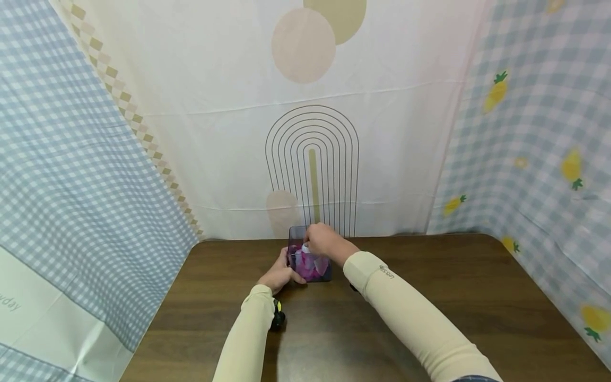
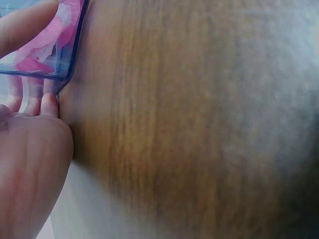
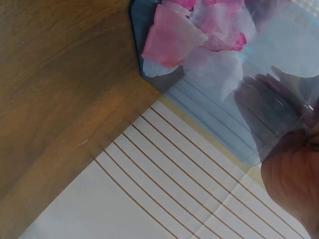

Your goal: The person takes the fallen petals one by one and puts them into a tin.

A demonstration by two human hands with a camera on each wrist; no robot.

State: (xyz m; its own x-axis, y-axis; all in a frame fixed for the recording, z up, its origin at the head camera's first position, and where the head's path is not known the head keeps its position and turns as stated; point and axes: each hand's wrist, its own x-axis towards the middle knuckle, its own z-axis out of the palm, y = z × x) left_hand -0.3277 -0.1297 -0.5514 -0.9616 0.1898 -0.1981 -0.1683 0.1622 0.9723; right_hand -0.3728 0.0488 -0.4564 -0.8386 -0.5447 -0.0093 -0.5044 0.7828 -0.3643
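Observation:
A see-through bluish container (image 1: 297, 233) with angled corners stands near the back edge of the table. Pink and white petal-like pieces (image 3: 174, 37) fill its lower part. My left hand (image 1: 279, 273) holds it low on its left side; the left wrist view shows the thumb (image 2: 27, 25) across one face and the other fingers around behind. With fingers curled, my right hand (image 1: 324, 241) is at the container's upper part and pinches a small white piece (image 1: 306, 248). In the right wrist view this hand shows only partly, at the right edge, and its fingertips are hidden.
The brown wooden table (image 1: 229, 318) ends at a white printed cloth (image 1: 229, 159) hanging close behind the container. Checked cloths hang on the left (image 1: 114, 138) and right (image 1: 525, 132). A black band (image 1: 278, 315) sits on the left wrist.

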